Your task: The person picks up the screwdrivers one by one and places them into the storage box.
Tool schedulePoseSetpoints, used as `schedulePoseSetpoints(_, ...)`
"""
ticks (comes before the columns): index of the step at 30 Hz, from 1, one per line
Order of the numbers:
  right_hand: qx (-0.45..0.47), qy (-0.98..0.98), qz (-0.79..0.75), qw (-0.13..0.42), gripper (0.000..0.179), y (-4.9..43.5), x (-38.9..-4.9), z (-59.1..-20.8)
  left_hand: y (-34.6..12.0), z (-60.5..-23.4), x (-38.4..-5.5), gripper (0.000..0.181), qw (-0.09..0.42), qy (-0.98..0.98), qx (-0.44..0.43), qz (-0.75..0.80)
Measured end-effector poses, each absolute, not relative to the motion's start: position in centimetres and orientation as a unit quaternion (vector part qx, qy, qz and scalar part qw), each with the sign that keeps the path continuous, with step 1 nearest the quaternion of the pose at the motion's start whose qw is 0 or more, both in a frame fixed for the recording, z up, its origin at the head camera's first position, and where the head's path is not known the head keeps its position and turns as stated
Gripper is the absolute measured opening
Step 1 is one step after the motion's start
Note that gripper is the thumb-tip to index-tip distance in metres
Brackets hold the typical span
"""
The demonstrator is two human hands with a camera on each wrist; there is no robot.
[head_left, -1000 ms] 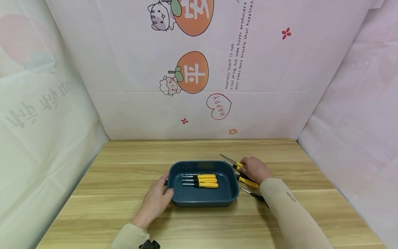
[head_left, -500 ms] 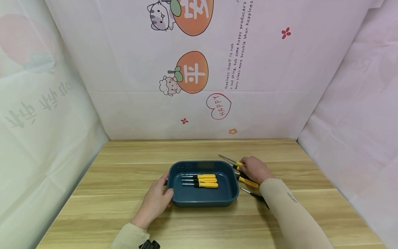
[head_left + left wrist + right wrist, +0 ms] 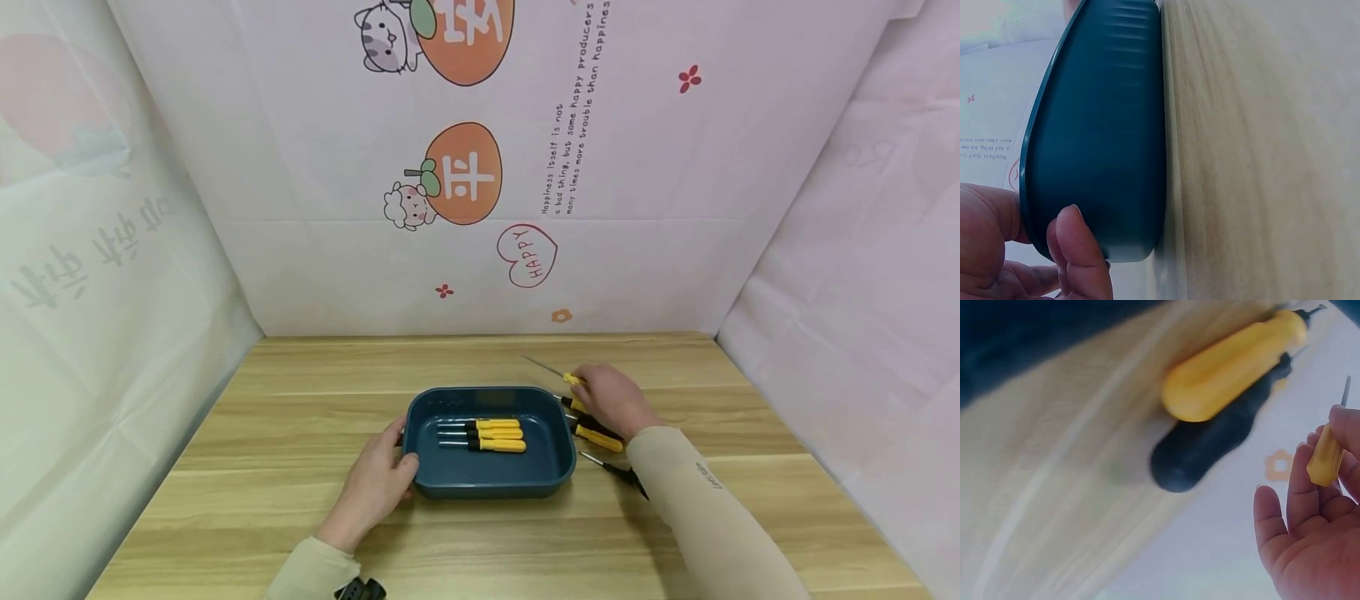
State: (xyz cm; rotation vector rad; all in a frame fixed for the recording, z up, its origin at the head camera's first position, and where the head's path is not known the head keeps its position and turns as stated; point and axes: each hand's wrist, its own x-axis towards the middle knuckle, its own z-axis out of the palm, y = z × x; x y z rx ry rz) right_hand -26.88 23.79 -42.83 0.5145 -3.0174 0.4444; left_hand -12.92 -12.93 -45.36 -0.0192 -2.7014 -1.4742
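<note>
On the counter (image 3: 300, 417), the left hand (image 3: 378, 477) grips a tray (image 3: 480, 473) holding three screwdrivers (image 3: 501, 434), the right hand (image 3: 615, 400) pinches another screwdriver (image 3: 1327, 459), and others (image 3: 600, 438) lie outside.

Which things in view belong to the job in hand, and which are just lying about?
Job: held screwdriver, pinched in the right hand; tray, gripped by the left hand; three screwdrivers inside; probably the loose screwdrivers beside it.

Just about: printed backdrop; table, only as work surface; black wrist device.
</note>
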Motion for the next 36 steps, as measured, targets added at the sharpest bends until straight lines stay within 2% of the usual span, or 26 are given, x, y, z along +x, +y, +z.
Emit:
schedulePoseSetpoints(20, 0.222, -0.958, 0.152, 0.102, 0.029, 20.0, -24.4, -39.6, -13.0, -45.4, -12.9, 0.066, 0.029, -0.877, -0.005, -0.479)
schedulePoseSetpoints(36, 0.282, -0.942, 0.134, 0.122, 0.03, 17.4, -22.3, -38.9, -12.9, -45.4, -12.9, 0.066, 0.029, -0.876, -0.005, -0.481)
